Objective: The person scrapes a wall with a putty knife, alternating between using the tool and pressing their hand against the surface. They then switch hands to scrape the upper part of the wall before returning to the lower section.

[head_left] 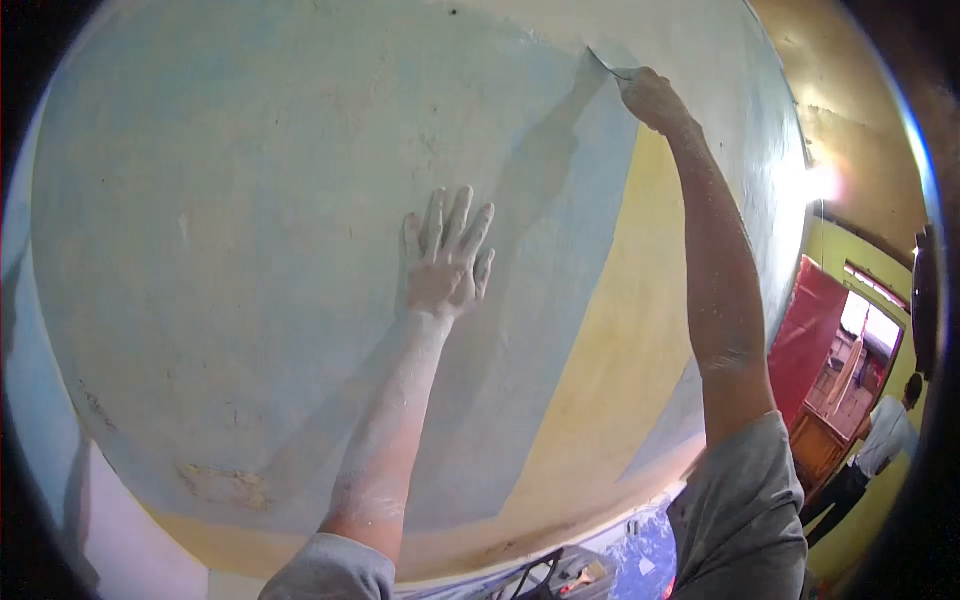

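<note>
My left hand (447,255) lies flat against the painted wall (330,150) with its fingers spread, coated in whitish dust. Up and to the right, my right hand (650,98) is closed around the handle of a putty knife (603,62). The knife's thin blade meets the wall near its top, where a pale layer covers the surface. Below that, the wall carries blue-grey paint and a slanted yellow band (600,340). My fingers hide most of the knife's handle.
A rough patch (225,486) marks the wall at lower left. Tools and a brush (588,574) lie below on a blue paint-spattered cover (645,545). At right, another person (885,435) stands near a doorway with a red panel (808,330).
</note>
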Tool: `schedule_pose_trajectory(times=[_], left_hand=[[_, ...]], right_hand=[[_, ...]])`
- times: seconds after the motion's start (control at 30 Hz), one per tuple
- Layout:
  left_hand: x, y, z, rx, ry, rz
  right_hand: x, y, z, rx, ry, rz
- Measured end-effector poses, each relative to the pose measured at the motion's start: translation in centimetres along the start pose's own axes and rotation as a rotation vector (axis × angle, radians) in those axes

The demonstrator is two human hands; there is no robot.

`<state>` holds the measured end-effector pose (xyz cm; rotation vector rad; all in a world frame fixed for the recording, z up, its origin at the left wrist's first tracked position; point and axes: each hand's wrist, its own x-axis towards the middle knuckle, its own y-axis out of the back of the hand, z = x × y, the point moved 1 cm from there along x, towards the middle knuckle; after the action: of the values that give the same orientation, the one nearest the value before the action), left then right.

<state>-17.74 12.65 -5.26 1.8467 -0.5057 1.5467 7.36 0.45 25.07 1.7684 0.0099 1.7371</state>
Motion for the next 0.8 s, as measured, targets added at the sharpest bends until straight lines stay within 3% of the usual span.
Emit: schedule_pose_trajectory(times=[0.07, 0.1, 0.23, 0.33, 0.4, 0.47, 0.53, 0.6, 0.67, 0.73, 0.8], left_hand=[[-0.1, -0.2, -0.1, 0.007, -0.005, -0.021], [0.1, -0.2, -0.1, 0.026, 0.001, -0.015], [0.3, -0.3, 0.2, 0.02, 0.003, -0.04], [0.6, -0.3, 0.6, 0.034, -0.003, -0.015], [0.4, 0.4, 0.9, 0.018, 0.004, -0.038], [0.3, 0.1, 0.7, -0.011, -0.002, -0.034], [0.4, -0.6, 0.5, -0.019, -0.011, -0.005], [0.3, -0.5, 0.5, -0.008, -0.011, 0.027], [0.0, -0.2, 0.3, -0.01, -0.007, -0.017], [0.2, 0.0, 0.3, -0.006, -0.009, -0.03], [0.4, 0.0, 0.0, 0.0, 0.005, -0.006]], right_hand=[[-0.4, -0.7, 1.1, -0.011, 0.073, 0.035], [-5.0, 1.8, -2.8, -0.048, 0.067, 0.008], [-4.8, 4.5, -3.8, -0.025, 0.136, 0.093], [-2.4, 7.6, -5.5, -0.001, -0.076, -0.156], [-3.6, 5.3, -4.1, 0.016, -0.008, -0.071], [-4.1, 3.8, -3.6, -0.036, 0.099, 0.184], [0.0, 3.6, -3.1, -0.02, 0.153, 0.124], [1.6, 5.2, -4.7, -0.025, -0.204, -0.071], [-0.9, 5.6, -5.2, 0.071, -0.23, -0.136], [-1.9, 4.4, -3.9, -0.034, 0.164, 0.028], [-0.6, 3.9, -4.3, -0.019, 0.206, 0.146]])
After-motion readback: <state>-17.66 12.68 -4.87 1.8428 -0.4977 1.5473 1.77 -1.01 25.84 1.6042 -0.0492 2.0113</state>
